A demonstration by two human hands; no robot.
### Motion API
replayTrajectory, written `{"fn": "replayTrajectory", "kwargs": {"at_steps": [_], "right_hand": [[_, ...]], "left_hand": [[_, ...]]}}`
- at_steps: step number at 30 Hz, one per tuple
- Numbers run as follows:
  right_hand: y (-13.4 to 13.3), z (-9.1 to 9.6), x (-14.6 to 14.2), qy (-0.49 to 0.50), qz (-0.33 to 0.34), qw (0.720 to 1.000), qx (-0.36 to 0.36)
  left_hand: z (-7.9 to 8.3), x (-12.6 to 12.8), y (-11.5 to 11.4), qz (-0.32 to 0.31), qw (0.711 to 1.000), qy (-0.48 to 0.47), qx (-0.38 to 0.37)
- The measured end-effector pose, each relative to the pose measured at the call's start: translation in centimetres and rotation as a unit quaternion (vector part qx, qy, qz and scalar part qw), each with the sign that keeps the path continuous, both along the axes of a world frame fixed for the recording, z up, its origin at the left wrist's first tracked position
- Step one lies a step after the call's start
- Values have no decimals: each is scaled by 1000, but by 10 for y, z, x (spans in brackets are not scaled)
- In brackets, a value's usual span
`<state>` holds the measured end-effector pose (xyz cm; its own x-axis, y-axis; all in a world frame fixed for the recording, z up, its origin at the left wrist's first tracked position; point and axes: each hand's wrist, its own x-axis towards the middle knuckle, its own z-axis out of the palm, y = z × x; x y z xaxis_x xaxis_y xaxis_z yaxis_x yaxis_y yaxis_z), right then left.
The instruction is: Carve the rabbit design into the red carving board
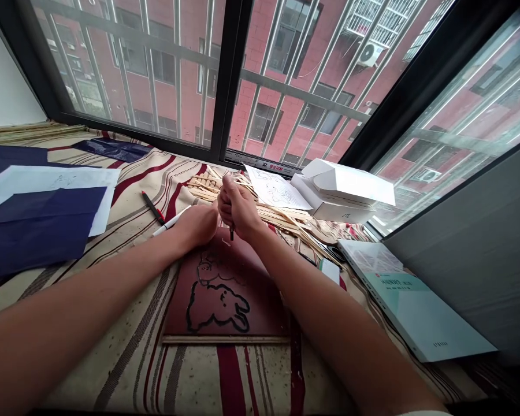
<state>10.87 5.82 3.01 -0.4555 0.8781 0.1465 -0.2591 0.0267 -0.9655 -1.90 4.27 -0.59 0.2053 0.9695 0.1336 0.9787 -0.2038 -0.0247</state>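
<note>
- The bare left forearm (78, 300) reached in from the lower left, angled toward the centre.
- The bare right forearm (329, 315) came in from the lower right, its wrist bent.
- The left hand (195, 226) was curled closed, knuckles up.
- The right hand (239, 209) sat just beside it, its fingers (227, 188) pinching a slim dark tool (231, 233).

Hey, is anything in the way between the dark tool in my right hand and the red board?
Nothing visible: the dark tool in your right hand points down over the top of the dark red board.
</note>
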Motion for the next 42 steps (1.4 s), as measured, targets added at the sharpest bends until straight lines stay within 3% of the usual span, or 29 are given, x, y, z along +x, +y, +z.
{"fn": "replayTrajectory", "kwargs": {"at_steps": [5, 14, 18, 24, 31, 37, 42], "right_hand": [[5, -18, -4, 1, -17, 1000, 1], [5, -25, -10, 18, -41, 999, 2], [7, -25, -5, 24, 5, 1000, -10], [-5, -29, -1, 25, 128, 990, -56], [-1, -16, 6, 66, 27, 997, 8], [2, -20, 5, 27, 38, 999, 24], [0, -26, -1, 40, -5, 998, 46]], "left_hand": [[0, 0, 3, 5, 1000, 0, -14], [4, 1, 1, 16, 999, 5, -34], [4, -1, 2, 18, 999, 5, -50], [0, -6, 3, -7, 998, 3, -58], [-3, 0, 2, 29, 999, -2, -19], [-2, -1, 2, 17, 999, 13, -27], [2, 0, 2, 22, 999, 13, -32]]}}
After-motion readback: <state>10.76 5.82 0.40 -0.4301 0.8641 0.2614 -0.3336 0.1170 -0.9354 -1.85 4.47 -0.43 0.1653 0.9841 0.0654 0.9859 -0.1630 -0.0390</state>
